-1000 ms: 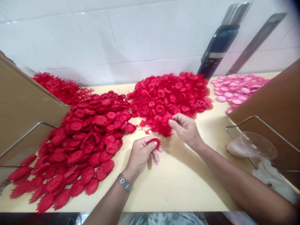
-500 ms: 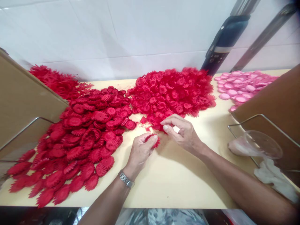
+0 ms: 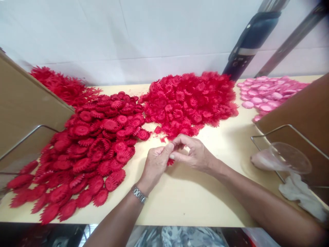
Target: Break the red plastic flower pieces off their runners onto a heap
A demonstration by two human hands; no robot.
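A small red toothed flower piece (image 3: 170, 162) is pinched between my hands, just in front of the middle heap, and mostly covered by fingers. My left hand (image 3: 155, 164), with a metal watch (image 3: 139, 194) on the wrist, grips it under the thumb. Thumb and fingertips of my right hand (image 3: 195, 152) close on the same piece from the right, touching the left thumb. Behind both hands lies a heap of bright red frilled flower pieces (image 3: 190, 103). To the left spreads a larger pile of darker red, thicker toothed discs (image 3: 84, 154).
Cardboard boxes flank the table, one left (image 3: 31, 89) and one right (image 3: 303, 116), with wire stands. Pink discs (image 3: 267, 94) lie at the back right, spiky red pieces (image 3: 61, 87) at the back left. A clear plastic cup (image 3: 290, 157) and white cloth (image 3: 302, 195) sit at right.
My right hand has come down and left to meet my left hand, its fingertips now closed at the flower piece. The view has shifted slightly.
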